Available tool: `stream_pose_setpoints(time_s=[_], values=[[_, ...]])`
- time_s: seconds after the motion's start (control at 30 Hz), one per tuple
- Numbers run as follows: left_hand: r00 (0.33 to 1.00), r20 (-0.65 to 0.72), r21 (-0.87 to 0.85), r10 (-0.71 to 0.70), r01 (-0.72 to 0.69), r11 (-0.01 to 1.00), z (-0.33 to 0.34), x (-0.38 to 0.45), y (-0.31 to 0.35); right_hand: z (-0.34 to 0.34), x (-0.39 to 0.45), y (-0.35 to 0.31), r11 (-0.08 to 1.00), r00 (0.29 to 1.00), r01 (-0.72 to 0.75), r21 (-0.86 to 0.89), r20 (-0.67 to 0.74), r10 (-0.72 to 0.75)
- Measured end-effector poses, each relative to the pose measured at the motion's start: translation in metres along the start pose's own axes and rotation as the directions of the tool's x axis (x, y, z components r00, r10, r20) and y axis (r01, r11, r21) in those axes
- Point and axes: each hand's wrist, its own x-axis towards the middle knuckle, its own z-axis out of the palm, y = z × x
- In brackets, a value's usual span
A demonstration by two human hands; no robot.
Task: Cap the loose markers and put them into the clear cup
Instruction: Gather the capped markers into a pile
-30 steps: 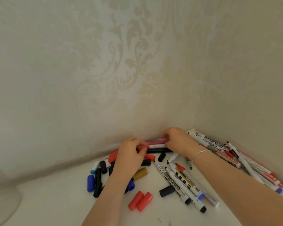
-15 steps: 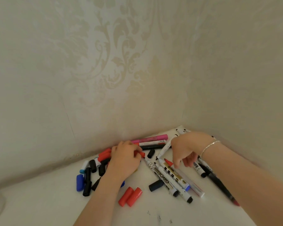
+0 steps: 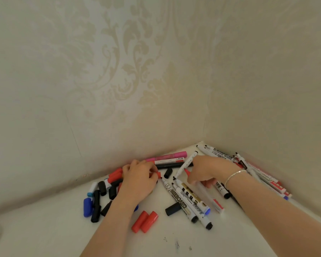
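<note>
Left hand (image 3: 139,180) pinches red cap (image 3: 157,174) ready for capping — right hand (image 3: 208,171), at 3 o'clock, fingers curled onto red-tipped marker (image 3: 198,188).

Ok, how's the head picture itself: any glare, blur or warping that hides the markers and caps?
Head view: soft, even light, no glare, only faint shadows under the hands. Wide-angle warping bends the walls and stretches the forearms near the bottom edge. The WHITEBOARD marker lettering reads sharp; print on the far pile is harder to read. Left hand covers some caps.
</note>
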Motion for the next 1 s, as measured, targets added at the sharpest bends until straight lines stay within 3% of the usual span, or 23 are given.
stream_pose_setpoints(time_s=[0.23, 0.33, 0.4, 0.47, 0.53, 0.6, 0.67, 0.77, 0.9, 1.0], values=[[1.0, 0.008, -0.028, 0.027, -0.027, 0.999, 0.001, 0.001, -0.004, -0.018, -0.005, -0.007, 0.948, 0.931, 0.262, 0.179, -0.304, -0.2], [0.998, -0.02, -0.009, 0.067, -0.067, 0.998, 0.002, 0.003, -0.004, -0.015, -0.003, -0.011, 0.886, 0.901, 0.366, 0.285, -0.348, -0.26], [0.994, -0.101, -0.224, 0.033, -0.055, 0.973, -0.003, 0.004, 0.0, -0.013, -0.002, -0.013, 0.861, 0.893, 0.393, 0.323, -0.356, -0.275], [0.99, -0.12, -0.546, -0.075, -0.003, 0.838, -0.011, 0.005, 0.005, -0.012, 0.0, -0.014, 0.855, 0.869, 0.423, 0.301, -0.4, -0.289], [0.984, -0.084, -0.766, -0.155, 0.035, 0.641, -0.018, 0.005, 0.008, -0.011, 0.002, -0.014, 0.843, 0.839, 0.459, 0.281, -0.451, -0.306], [0.982, -0.01, -0.888, -0.188, 0.078, 0.453, -0.023, 0.004, 0.012, -0.011, 0.002, -0.015, 0.824, 0.824, 0.486, 0.292, -0.466, -0.321], [0.982, 0.04, -0.937, -0.184, 0.1, 0.333, -0.025, 0.004, 0.014, -0.012, 0.001, -0.016, 0.82, 0.825, 0.494, 0.289, -0.454, -0.336], [0.987, 0.05, -0.949, -0.152, 0.095, 0.301, -0.026, 0.003, 0.014, -0.013, 0.0, -0.017, 0.836, 0.831, 0.486, 0.255, -0.431, -0.352], [0.994, 0.082, -0.917, -0.07, 0.102, 0.386, -0.025, 0.001, 0.015, -0.012, -0.003, -0.018, 0.853, 0.802, 0.51, 0.114, -0.421, -0.423], [0.991, 0.13, -0.936, -0.035, 0.135, 0.324, -0.027, 0.0, 0.014, -0.013, -0.003, -0.015, 0.846, 0.762, 0.533, 0.022, -0.448, -0.468]])
